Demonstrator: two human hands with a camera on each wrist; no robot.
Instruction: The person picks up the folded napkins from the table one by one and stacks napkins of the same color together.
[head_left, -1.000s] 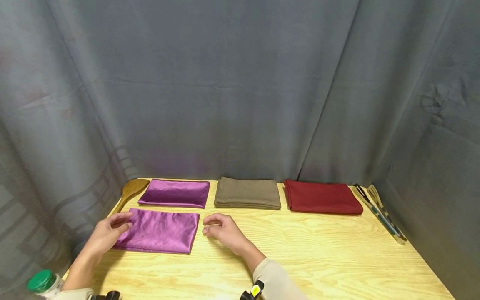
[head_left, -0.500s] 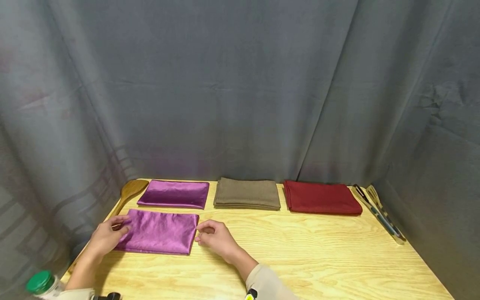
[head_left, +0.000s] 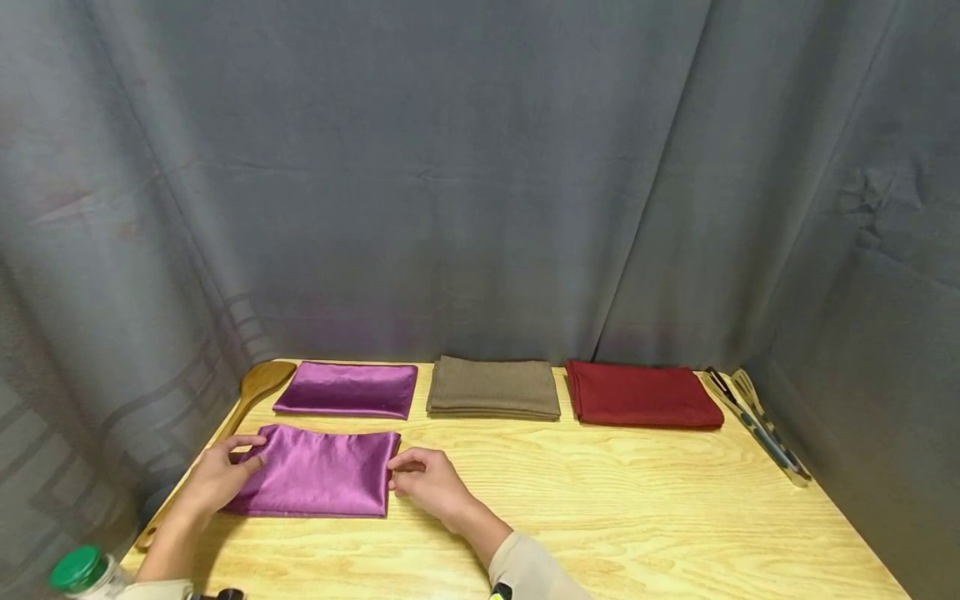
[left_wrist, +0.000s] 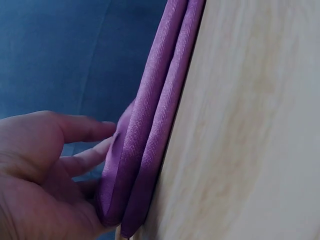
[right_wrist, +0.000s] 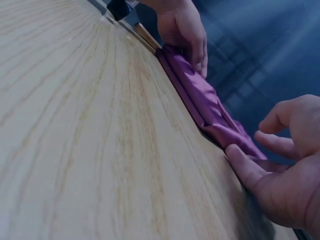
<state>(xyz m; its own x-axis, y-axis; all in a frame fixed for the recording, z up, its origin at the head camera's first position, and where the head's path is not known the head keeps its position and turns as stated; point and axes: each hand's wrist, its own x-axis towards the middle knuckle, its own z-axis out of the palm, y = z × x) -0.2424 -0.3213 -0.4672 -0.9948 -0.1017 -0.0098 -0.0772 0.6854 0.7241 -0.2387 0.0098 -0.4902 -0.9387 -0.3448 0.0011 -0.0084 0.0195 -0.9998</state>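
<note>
A folded purple satin cloth point(head_left: 318, 475) lies at the front left of the table, its far edge dipping between two raised corners. My left hand point(head_left: 215, 477) grips its left end; in the left wrist view the fingertips point(left_wrist: 107, 129) press on the upper folds. At the right end, my right hand point(head_left: 431, 483) pinches the edge. The right wrist view has that thumb point(right_wrist: 240, 160) against the cloth's lower layers point(right_wrist: 220, 131), while the index finger stands off it. Stacked folds show along the near side in the left wrist view.
Behind lie a second folded purple cloth point(head_left: 347, 389), a brown folded cloth point(head_left: 493, 388) and a dark red one point(head_left: 643, 394). A wooden spatula point(head_left: 262, 382) lies along the left edge, partly behind my left arm. Tongs point(head_left: 761, 429) lie far right. A green-capped jar point(head_left: 78, 570) is near left.
My right hand has moved left onto the front purple cloth's right end and taken hold of it. The cloth has come slightly nearer and its far edge has buckled. The left hand shifts slightly.
</note>
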